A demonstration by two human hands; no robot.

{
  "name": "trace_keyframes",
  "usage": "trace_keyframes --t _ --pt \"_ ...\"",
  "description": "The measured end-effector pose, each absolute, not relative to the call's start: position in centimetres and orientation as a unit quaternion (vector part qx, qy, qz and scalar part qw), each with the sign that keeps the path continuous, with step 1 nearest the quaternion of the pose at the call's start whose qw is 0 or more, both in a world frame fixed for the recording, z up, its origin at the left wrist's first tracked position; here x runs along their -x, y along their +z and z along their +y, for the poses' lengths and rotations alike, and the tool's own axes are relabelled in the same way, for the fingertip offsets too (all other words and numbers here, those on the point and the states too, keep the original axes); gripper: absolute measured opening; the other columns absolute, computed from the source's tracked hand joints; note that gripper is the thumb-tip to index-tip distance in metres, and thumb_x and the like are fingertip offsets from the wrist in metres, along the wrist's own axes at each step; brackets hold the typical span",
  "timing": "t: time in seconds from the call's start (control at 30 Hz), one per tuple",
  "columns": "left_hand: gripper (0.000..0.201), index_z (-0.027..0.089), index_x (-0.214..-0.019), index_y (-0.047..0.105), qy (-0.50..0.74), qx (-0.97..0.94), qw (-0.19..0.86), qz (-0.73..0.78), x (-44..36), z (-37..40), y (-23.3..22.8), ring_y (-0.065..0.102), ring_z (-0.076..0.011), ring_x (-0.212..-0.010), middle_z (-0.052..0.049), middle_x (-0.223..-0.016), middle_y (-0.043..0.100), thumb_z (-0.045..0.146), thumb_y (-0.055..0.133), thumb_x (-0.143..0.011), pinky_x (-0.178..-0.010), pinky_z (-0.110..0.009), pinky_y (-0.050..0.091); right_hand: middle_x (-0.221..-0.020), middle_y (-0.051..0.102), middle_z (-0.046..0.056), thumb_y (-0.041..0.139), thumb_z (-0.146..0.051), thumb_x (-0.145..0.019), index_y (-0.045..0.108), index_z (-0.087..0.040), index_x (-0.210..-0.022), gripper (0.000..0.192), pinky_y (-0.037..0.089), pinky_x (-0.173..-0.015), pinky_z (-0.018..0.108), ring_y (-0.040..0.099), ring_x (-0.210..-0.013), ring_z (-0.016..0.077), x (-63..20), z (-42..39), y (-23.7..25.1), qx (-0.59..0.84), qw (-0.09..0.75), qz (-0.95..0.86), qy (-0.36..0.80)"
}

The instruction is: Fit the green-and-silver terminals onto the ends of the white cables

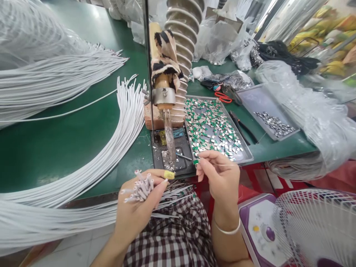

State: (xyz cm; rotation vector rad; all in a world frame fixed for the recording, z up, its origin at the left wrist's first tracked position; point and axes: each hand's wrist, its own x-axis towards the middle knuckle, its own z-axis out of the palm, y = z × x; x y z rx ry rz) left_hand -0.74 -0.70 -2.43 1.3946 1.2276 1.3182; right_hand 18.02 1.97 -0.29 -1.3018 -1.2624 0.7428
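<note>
Left hand (140, 212) clutching cables (142, 188), right hand (221, 176) pinching a green chip (195, 162), both near the soldering iron (169, 137): one stray reach risks burns.

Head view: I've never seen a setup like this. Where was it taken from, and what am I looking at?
There is no robot here. This single picture comes from a camera worn on a person's head, looking forward and down at two bare hands. The left hand grips a bunch of white cables; the right hand pinches what looks like a small green piece. On the green table, a tool resembling a large soldering iron points downward. To its right lies a tray scattered with green-and-silver pieces, then a second tray with small silver parts. Long bundles of similar cables lie to the left.
</note>
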Motion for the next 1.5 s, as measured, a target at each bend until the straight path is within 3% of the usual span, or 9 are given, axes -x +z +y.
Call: trace_keyframes --t 0.1,0.2,0.47,0.77,0.93,1.03,1.13,1.27,1.5 --pt "0.039 0.022 -0.053 0.06 0.491 -0.552 0.471 0.482 0.7 -0.3 -2.0 0.069 -0.0175 -0.065 0.004 -0.044 0.048 0.02 0.062 -0.092 -0.06 -0.025 0.05 -0.059 0.071 -0.007 0.069 -0.008 -0.08 0.073 -0.022 -0.08 0.014 0.056 -0.044 0.014 0.067 -0.046 0.0082 -16.3 0.8 0.0 0.491 0.596 -0.475 0.422" --pt "0.041 0.021 -0.052 0.058 0.485 -0.539 0.498 0.476 0.5 -0.1 -1.7 0.062 -0.0136 -0.054 0.005 -0.044 0.046 0.022 0.06 -0.093 -0.054 -0.024 0.047 -0.061 0.073 -0.007 0.07 -0.004 -0.079 0.073 -0.023 -0.081 0.019 0.06 -0.05 0.014 0.07 -0.05 0.0084 -15.1 0.1 -0.2 0.465 0.606 -0.469 0.443" --pt "0.035 0.021 -0.056 0.062 0.498 -0.533 0.491 0.477 0.2 0.0 -1.0 0.067 -0.0133 -0.06 0.007 -0.045 0.047 0.018 0.061 -0.091 -0.061 -0.022 0.051 -0.086 0.08 0.001 0.071 -0.003 -0.083 0.076 -0.022 -0.099 0.025 0.064 -0.076 0.019 0.076 -0.077 0.0116 -14.8 -0.3 -1.3 0.483 0.567 -0.641 0.186" --pt "0.021 0.024 -0.076 0.073 0.514 -0.544 0.464 0.474 -0.2 0.5 -0.5 0.073 -0.0089 -0.067 0.007 -0.073 0.077 0.008 0.063 -0.085 -0.066 -0.014 0.056 -0.084 0.08 -0.003 0.069 -0.004 -0.086 0.074 -0.026 -0.104 0.029 0.062 -0.065 0.012 0.077 -0.065 0.0085 -14.0 -1.0 -1.7 0.492 0.586 -0.586 0.266" --pt "0.019 0.024 -0.078 0.074 0.51 -0.561 0.45 0.472 -0.1 0.4 -0.5 0.072 -0.0092 -0.067 0.007 -0.074 0.077 0.01 0.064 -0.085 -0.07 -0.016 0.056 -0.084 0.078 -0.003 0.066 -0.006 -0.089 0.073 -0.026 -0.105 0.026 0.063 -0.065 0.016 0.076 -0.068 0.0092 -14.2 -1.2 -1.6 0.487 0.582 -0.591 0.275" --pt "0.018 0.023 -0.078 0.074 0.507 -0.567 0.44 0.478 -0.1 0.4 -0.4 0.073 -0.0116 -0.073 0.005 -0.074 0.077 0.01 0.064 -0.085 -0.071 -0.017 0.055 -0.094 0.077 0.001 0.053 -0.013 -0.098 0.074 -0.024 -0.104 0.024 0.065 -0.078 0.024 0.076 -0.093 0.0144 -14.5 -1.2 -1.6 0.475 0.596 -0.594 0.258" --pt "0.015 0.022 -0.074 0.074 0.502 -0.555 0.436 0.5 -0.1 0.5 -0.3 0.074 -0.017 -0.079 0.002 -0.069 0.075 0.014 0.066 -0.084 -0.066 -0.02 0.055 -0.109 0.077 0.003 0.042 -0.015 -0.104 0.067 -0.027 -0.122 0.033 0.066 -0.079 0.029 0.076 -0.097 0.0147 -14.7 -1.0 -1.7 0.462 0.642 -0.551 0.266" --pt "0.013 0.02 -0.071 0.075 0.501 -0.532 0.439 0.523 -0.1 0.7 0.0 0.072 -0.0206 -0.079 -0.002 -0.073 0.076 0.019 0.068 -0.082 -0.063 -0.025 0.054 -0.098 0.081 -0.002 0.061 -0.005 -0.094 0.069 -0.027 -0.117 0.033 0.067 -0.079 0.026 0.078 -0.084 0.0126 -15.0 -0.8 -1.6 0.462 0.645 -0.565 0.226" --pt "0.015 0.021 -0.068 0.072 0.508 -0.548 0.416 0.518 -0.3 1.1 0.3 0.071 -0.0198 -0.078 -0.001 -0.067 0.072 0.018 0.067 -0.082 -0.056 -0.023 0.05 -0.101 0.08 0.002 0.068 -0.002 -0.087 0.075 -0.024 -0.106 0.03 0.066 -0.089 0.032 0.076 -0.098 0.0173 -15.1 -0.4 -0.6 0.473 0.597 -0.643 0.083"
